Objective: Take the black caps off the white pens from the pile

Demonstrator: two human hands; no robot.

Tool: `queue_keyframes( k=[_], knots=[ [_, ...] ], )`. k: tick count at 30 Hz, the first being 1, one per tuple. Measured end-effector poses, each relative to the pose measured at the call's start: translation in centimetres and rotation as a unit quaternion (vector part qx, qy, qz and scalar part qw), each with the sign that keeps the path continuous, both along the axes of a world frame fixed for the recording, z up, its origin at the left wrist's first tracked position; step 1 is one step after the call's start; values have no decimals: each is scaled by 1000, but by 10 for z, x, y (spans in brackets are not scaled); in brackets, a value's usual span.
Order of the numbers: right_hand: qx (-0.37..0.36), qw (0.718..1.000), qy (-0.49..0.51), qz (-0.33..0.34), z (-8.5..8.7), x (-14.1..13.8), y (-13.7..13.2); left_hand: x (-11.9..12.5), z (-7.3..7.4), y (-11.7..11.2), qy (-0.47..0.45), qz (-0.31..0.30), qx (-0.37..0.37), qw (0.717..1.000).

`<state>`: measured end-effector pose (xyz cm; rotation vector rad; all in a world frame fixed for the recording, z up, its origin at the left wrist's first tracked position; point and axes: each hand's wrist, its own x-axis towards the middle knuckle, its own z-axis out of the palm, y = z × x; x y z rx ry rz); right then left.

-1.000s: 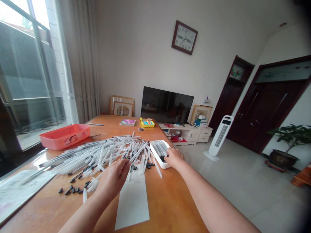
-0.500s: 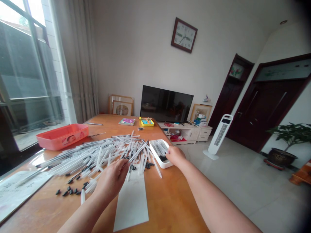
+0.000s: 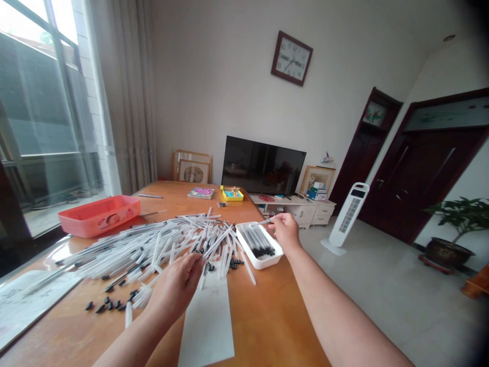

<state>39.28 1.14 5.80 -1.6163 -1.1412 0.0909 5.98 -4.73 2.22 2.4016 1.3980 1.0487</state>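
Note:
A big heap of clear pen barrels (image 3: 153,244) covers the middle of the wooden table (image 3: 263,316). My left hand (image 3: 178,288) rests at the heap's near edge, fingers curled around pen parts I cannot make out. My right hand (image 3: 284,229) is raised just beyond a white tray (image 3: 263,262) holding several black refills. It pinches one thin pen refill (image 3: 263,222) that points left over the tray. Small black caps (image 3: 110,305) lie scattered in front of the heap.
A white paper sheet (image 3: 208,321) lies near the table's front edge. A red plastic basket (image 3: 99,215) stands at the far left, a book (image 3: 200,192) and a yellow box (image 3: 231,193) at the far end. A TV, a tower fan and a potted plant stand beyond.
My right hand has lifted out of the white tray and moved back and right, with a thin refill pinched in its fingers. My left hand has hardly moved.

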Motion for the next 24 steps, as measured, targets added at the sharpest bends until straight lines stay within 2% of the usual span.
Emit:
queue_keyframes(
  k=[3,8,16,20,24],
  knots=[
    [4,1000,-14,-1,12,3,11,0,0,1,0,-1,-2,1000],
    [-50,995,-80,14,22,-2,29,-1,-2,2,-3,-2,-4,1000],
    [-145,976,-156,48,8,-21,63,0,-1,0,-17,0,-3,1000],
    [-167,969,-176,50,2,-21,78,0,0,-1,-13,-6,4,1000],
    [-184,963,-193,45,-6,-16,81,-1,1,-1,-14,-5,7,1000]
  ],
)
